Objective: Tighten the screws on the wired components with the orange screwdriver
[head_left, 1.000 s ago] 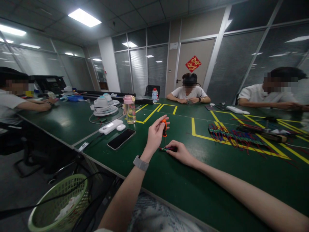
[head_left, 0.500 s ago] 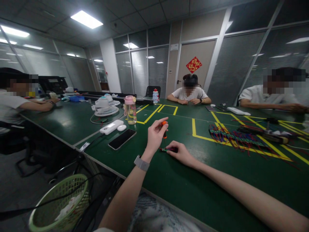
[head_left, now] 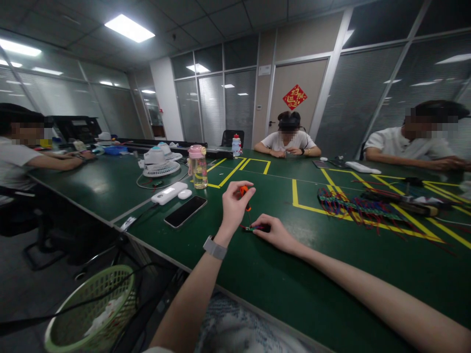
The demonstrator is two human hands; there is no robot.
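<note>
An orange-handled screwdriver [head_left: 247,202] is gripped in my left hand [head_left: 234,205], its thin shaft slanting down toward a small green circuit board [head_left: 249,229]. Whether the tip touches the board is too small to tell. My right hand [head_left: 271,230] pinches the board at its right end, low on the green table [head_left: 312,264]. Dark and red wires come from the board, partly hidden by my right fingers. A grey-banded watch is on my left wrist.
Left of my hands lie a phone [head_left: 186,212], a white power strip [head_left: 170,193], a pink-lidded bottle [head_left: 198,166] and a white fan [head_left: 160,164]. Wired circuit boards [head_left: 362,207] are heaped at right. A green basket [head_left: 91,314] stands below the table edge. Several people sit around the table.
The screwdriver's handle has tipped to the left, and my left hand has turned slightly with it. My right hand stays on the board.
</note>
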